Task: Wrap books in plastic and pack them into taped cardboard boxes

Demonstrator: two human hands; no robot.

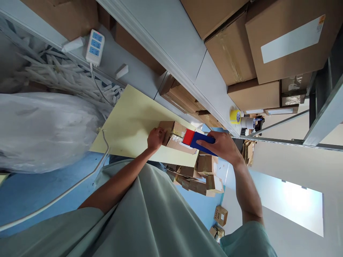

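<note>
Cardboard box (pixel 168 143) looks shut, with shiny tape over part of it, so the closing up seems done. Can't tell if any bit is left loose under the red and blue tool (pixel 203 141). Right hand (pixel 223 145) is clamped on the tool's blue end, left hand (pixel 155 139) has fingers curled against the box's other end, grip unclear. Box is plain brown, lying on the pale yellow bench (pixel 128 123).

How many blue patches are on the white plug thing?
3, in a row on the power strip: the near patch, closest to the cord; the middle patch; and the far patch. None look hidden.
</note>
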